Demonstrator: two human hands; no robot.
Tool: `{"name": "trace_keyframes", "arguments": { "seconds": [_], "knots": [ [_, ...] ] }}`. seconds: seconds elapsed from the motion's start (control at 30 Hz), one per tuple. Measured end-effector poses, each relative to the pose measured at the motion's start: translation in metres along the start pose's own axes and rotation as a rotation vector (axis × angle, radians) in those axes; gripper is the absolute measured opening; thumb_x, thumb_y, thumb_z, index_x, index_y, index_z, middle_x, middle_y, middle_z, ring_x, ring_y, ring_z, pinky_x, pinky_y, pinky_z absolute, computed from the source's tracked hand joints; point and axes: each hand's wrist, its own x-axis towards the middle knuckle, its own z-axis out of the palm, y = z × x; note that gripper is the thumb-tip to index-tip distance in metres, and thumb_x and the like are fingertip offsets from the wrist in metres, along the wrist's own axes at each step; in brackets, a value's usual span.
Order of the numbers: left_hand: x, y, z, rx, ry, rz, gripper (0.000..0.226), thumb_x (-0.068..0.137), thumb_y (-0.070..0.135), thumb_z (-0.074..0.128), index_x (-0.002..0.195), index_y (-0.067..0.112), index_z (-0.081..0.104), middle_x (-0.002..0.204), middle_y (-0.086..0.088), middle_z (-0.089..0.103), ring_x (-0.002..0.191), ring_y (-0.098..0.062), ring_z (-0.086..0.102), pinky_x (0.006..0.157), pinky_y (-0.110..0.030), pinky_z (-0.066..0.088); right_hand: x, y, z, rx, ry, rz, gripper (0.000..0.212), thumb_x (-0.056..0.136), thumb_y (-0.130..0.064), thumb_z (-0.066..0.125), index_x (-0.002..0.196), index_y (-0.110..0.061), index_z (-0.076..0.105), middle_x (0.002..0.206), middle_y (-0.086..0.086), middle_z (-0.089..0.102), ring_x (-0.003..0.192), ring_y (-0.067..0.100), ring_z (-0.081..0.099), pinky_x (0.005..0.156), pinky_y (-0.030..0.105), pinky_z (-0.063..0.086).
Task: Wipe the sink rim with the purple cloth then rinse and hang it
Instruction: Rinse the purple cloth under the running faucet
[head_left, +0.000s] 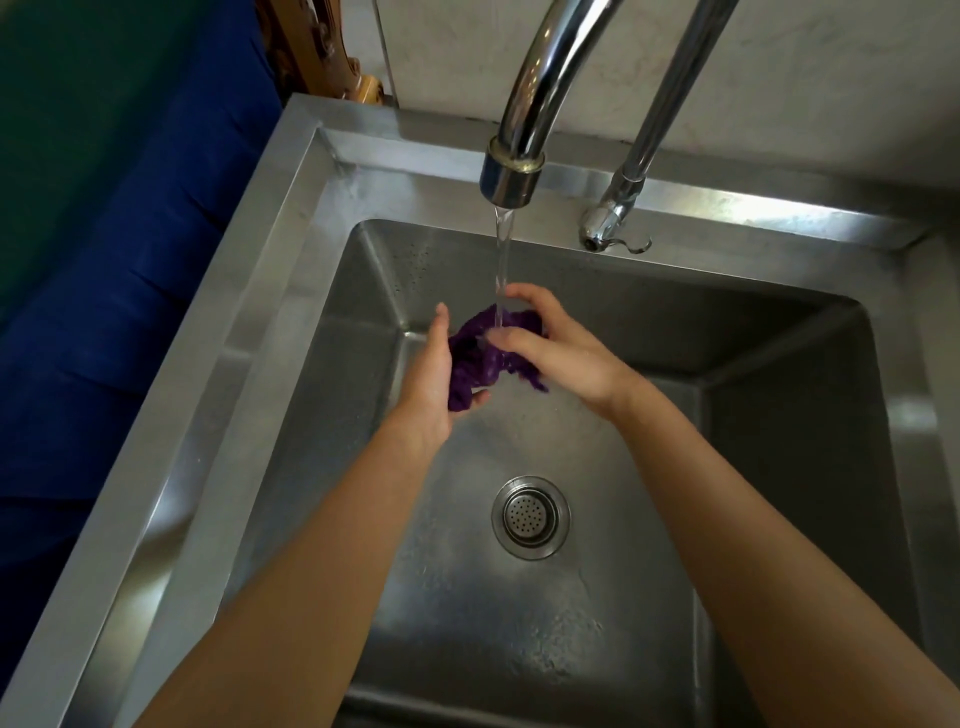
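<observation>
At the far left a dark blue fabric (104, 312) hangs beside the steel sink (249, 291), whose wide rim runs along that side. Over the basin, the left hand (428, 379) stands with its palm turned to the right. Its fingers are nearly straight and point upward, and the thumb bends under the lower end of the purple cloth (480, 358), so the cloth is held against the palm. The cloth is crumpled between both hands, above the back part of the basin. A thin water stream (502, 260) falls from the chrome faucet (524, 130) directly onto the cloth. The right hand (561, 353) grips the upper end, with fingers and thumb curled around it. Below the hands, the round drain strainer (531, 517) sits in the wet basin floor. Further right, a second thin chrome tap (623, 197) rises from the back rim.
</observation>
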Motion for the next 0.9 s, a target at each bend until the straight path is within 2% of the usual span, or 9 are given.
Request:
{"name": "trace_keyframes", "arguments": {
  "seconds": [0.07, 0.13, 0.2, 0.27, 0.37, 0.53, 0.6, 0.7, 0.9],
  "knots": [
    [0.002, 0.000, 0.007, 0.060, 0.101, 0.066, 0.043, 0.092, 0.056, 0.040, 0.077, 0.022, 0.062, 0.070, -0.001, 0.064, 0.057, -0.015, 0.059, 0.038, -0.017, 0.038, -0.001, 0.002, 0.012, -0.206, 0.073, -0.020, 0.066, 0.083, -0.052, 0.057, 0.140, -0.030, 0.031, 0.129, 0.006, 0.041, 0.112, 0.016, 0.049, 0.103, 0.030, 0.038],
    [0.003, -0.001, 0.014, 0.065, 0.144, 0.117, 0.044, 0.093, 0.054, 0.039, 0.077, 0.020, 0.063, 0.070, -0.001, 0.064, 0.058, -0.015, 0.059, 0.035, -0.015, 0.038, -0.001, 0.004, 0.026, -0.275, 0.156, -0.074, 0.067, 0.084, -0.056, 0.053, 0.142, -0.028, 0.033, 0.131, 0.005, 0.036, 0.114, 0.019, 0.050, 0.102, 0.030, 0.038],
    [0.002, -0.003, 0.020, 0.031, 0.139, 0.151, 0.048, 0.093, 0.055, 0.038, 0.077, 0.020, 0.067, 0.074, -0.001, 0.067, 0.069, -0.018, 0.065, 0.047, -0.023, 0.049, 0.001, 0.006, 0.032, -0.262, 0.233, -0.120, 0.056, 0.086, -0.055, 0.050, 0.135, -0.028, 0.043, 0.130, 0.003, 0.042, 0.113, 0.020, 0.054, 0.099, 0.031, 0.043],
    [0.001, -0.003, 0.024, 0.001, 0.154, 0.199, 0.056, 0.093, 0.055, 0.036, 0.061, 0.023, 0.068, 0.067, 0.001, 0.069, 0.071, -0.019, 0.067, 0.062, -0.034, 0.054, 0.004, 0.005, 0.033, -0.306, 0.337, -0.188, 0.041, 0.087, -0.055, 0.049, 0.119, -0.029, 0.055, 0.118, 0.002, 0.056, 0.104, 0.021, 0.059, 0.092, 0.039, 0.049],
    [0.002, -0.001, 0.028, -0.005, 0.156, 0.216, 0.068, 0.095, 0.053, 0.031, 0.043, 0.026, 0.066, 0.050, 0.005, 0.064, 0.063, -0.022, 0.064, 0.064, -0.038, 0.051, 0.008, 0.000, 0.034, -0.477, 0.469, -0.258, 0.039, 0.091, -0.054, 0.042, 0.098, -0.020, 0.060, 0.096, 0.007, 0.064, 0.087, 0.028, 0.062, 0.076, 0.042, 0.051],
    [0.000, 0.000, 0.028, 0.212, 0.319, 0.333, 0.059, 0.088, 0.049, 0.029, 0.048, 0.017, 0.058, 0.076, -0.021, 0.069, 0.080, -0.039, 0.066, 0.077, -0.056, 0.053, 0.015, 0.002, 0.032, -0.680, 0.537, -0.249, 0.048, 0.097, -0.048, 0.030, 0.091, -0.010, 0.060, 0.087, 0.015, 0.069, 0.083, 0.038, 0.063, 0.067, 0.036, 0.042],
    [-0.003, 0.001, 0.030, 0.302, 0.355, 0.402, 0.057, 0.097, 0.039, 0.031, 0.049, 0.017, 0.052, 0.075, -0.024, 0.067, 0.076, -0.038, 0.064, 0.073, -0.047, 0.052, 0.016, 0.003, 0.032, -0.664, 0.535, -0.220, 0.049, 0.098, -0.043, 0.031, 0.089, -0.006, 0.062, 0.086, 0.020, 0.070, 0.083, 0.040, 0.063, 0.068, 0.037, 0.043],
    [-0.006, 0.002, 0.031, 0.456, 0.382, 0.465, 0.060, 0.101, 0.031, 0.028, 0.047, 0.013, 0.044, 0.058, -0.012, 0.055, 0.066, -0.030, 0.053, 0.062, -0.033, 0.037, 0.017, 0.002, 0.031, -0.543, 0.529, -0.188, 0.048, 0.098, -0.036, 0.034, 0.082, -0.003, 0.064, 0.081, 0.023, 0.069, 0.078, 0.041, 0.063, 0.067, 0.038, 0.045],
    [-0.004, 0.004, 0.029, 0.563, 0.388, 0.578, 0.057, 0.101, 0.026, 0.030, 0.059, -0.005, 0.053, 0.060, -0.014, 0.051, 0.063, -0.028, 0.048, 0.060, -0.031, 0.031, 0.023, -0.001, 0.025, -0.255, 0.439, 0.027, 0.047, 0.094, -0.033, 0.039, 0.050, -0.018, 0.046, 0.080, 0.023, 0.067, 0.079, 0.037, 0.061, 0.073, 0.038, 0.048]
  ]
}}
